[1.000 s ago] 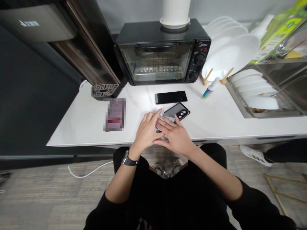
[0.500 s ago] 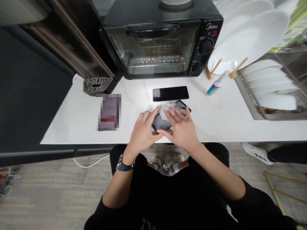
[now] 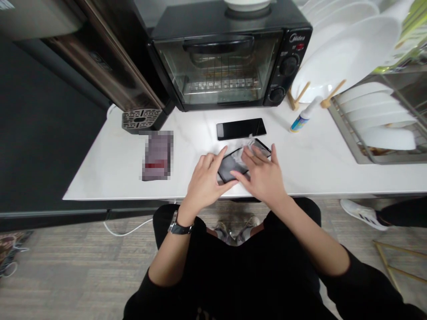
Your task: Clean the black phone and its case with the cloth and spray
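Observation:
A dark phone (image 3: 228, 170) lies slanted on the white counter between my hands. My left hand (image 3: 205, 180) holds its left end, thumb at the near edge and index finger at the far edge. A crumpled white tissue (image 3: 237, 156) is pressed onto the phone's face under the fingers of my right hand (image 3: 265, 178), whose thumb reaches toward the near edge. Part of the tissue is hidden by those fingers. Just beyond lies a second black phone (image 3: 242, 129), face up and untouched. To the right stands a small white spray bottle (image 3: 300, 121) with a blue label.
Behind the phones sits a black toaster oven (image 3: 220, 66). At left are a drinks machine with a drip tray (image 3: 142, 119) and a blurred purple item (image 3: 157, 155). White plates (image 3: 350, 53) and a dish rack (image 3: 350, 142) occupy the right. Another person's shoe (image 3: 362, 213) shows below.
My right hand has slid a little to the right along the phone with the tissue, baring more of the screen near my left hand. The whole view has shifted slightly.

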The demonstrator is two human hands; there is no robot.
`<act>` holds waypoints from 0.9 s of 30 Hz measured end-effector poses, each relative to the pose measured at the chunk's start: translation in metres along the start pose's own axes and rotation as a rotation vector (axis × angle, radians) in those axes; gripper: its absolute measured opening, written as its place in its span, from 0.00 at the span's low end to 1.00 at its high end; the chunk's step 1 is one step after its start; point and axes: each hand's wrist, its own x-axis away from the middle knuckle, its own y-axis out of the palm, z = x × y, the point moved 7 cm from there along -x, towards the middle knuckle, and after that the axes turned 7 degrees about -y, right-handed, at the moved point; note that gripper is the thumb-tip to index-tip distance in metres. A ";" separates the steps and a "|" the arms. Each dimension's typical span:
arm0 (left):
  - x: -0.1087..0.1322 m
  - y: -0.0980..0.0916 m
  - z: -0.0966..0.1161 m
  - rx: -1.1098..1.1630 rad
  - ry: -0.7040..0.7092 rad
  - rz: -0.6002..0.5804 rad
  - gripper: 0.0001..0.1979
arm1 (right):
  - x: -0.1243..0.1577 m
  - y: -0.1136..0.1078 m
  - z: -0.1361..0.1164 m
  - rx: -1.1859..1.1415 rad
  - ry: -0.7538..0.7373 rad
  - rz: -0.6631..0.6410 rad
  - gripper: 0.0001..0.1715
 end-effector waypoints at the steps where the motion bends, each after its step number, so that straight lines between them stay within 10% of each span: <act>1: 0.000 0.001 -0.001 -0.002 0.010 0.000 0.46 | 0.000 0.005 -0.016 -0.043 -0.071 -0.035 0.36; 5: 0.000 0.002 -0.003 -0.008 0.039 -0.012 0.43 | 0.002 0.012 -0.045 -0.178 -0.224 -0.109 0.35; 12: -0.003 0.001 0.000 0.017 0.000 -0.022 0.51 | 0.009 -0.016 0.037 0.056 0.027 0.049 0.31; 20: -0.008 0.003 -0.006 0.022 -0.014 -0.054 0.46 | 0.013 0.005 -0.041 -0.179 -0.294 -0.125 0.30; 27: -0.007 0.001 -0.003 0.039 -0.002 -0.029 0.51 | 0.006 -0.012 0.028 0.045 -0.013 0.012 0.33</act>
